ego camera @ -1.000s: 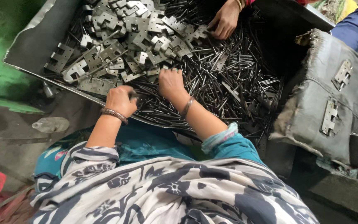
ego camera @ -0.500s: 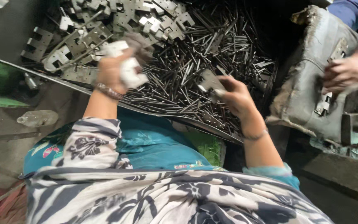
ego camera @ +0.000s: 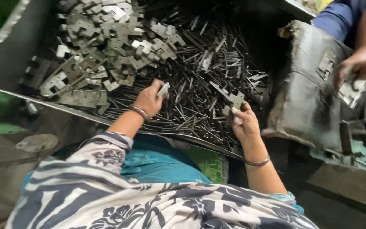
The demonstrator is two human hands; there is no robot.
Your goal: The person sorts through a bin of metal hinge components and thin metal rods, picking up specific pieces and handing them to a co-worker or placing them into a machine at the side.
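Metal tray (ego camera: 5,91) heaped with pins (ego camera: 200,97) and brackets (ego camera: 115,46); left hand (ego camera: 149,99) pinches small plate (ego camera: 163,90), right hand (ego camera: 244,123) grips bracket (ego camera: 234,101), co-worker's hand (ego camera: 356,68) cropped at right.

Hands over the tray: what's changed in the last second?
Both hands lifted off the pins. The left hand now holds a small plate; the right hand holds a notched plate. A co-worker's hand moved from the tray to the grey block. The piles stayed.

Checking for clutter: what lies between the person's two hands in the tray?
In the head view, a heap of thin dark metal pins fills the stretch between the left hand and right hand; no bare tray shows there.
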